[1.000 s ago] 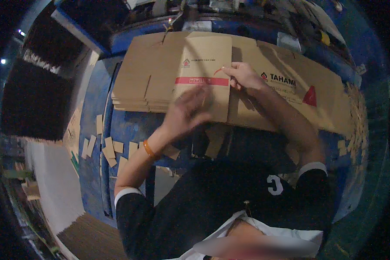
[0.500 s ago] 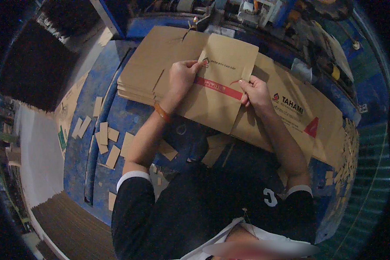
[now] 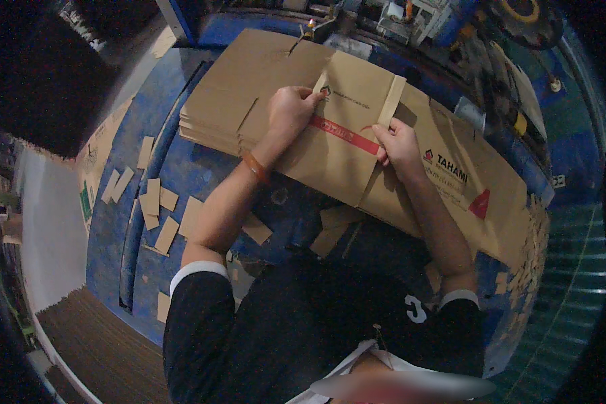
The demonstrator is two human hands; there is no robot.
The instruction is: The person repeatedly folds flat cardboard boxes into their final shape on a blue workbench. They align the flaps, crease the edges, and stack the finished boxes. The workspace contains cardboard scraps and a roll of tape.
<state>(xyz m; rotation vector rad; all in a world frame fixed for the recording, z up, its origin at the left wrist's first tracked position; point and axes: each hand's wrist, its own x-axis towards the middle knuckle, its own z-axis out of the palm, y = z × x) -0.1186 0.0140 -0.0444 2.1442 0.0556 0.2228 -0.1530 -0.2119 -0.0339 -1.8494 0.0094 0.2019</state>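
Observation:
A stack of flattened brown cardboard cartons (image 3: 498,182) lies across the blue work table. Its top carton has a raised or lighter panel (image 3: 357,77) with a red printed band, between my two hands. My left hand (image 3: 293,114) is closed, thumb and fingers pinching the panel's left edge. At the right edge, my right hand (image 3: 398,145) pinches the lower end of a narrow bent strip (image 3: 392,101). Whether that strip is a folded edge of the panel, I cannot tell. An orange band (image 3: 254,167) circles my left wrist.
Small cardboard offcuts (image 3: 153,196) are scattered over the blue table (image 3: 108,249), with more along its right edge. Machinery (image 3: 397,20) stands just beyond the stack. A pile of brown sheets (image 3: 101,343) sits at the lower left, beside a pale floor strip (image 3: 54,222).
The panel's side edges now stand bent up as narrow strips, where the panel looked flatter before. Both hands keep their grip in nearly the same spots. The whole view has shifted slightly.

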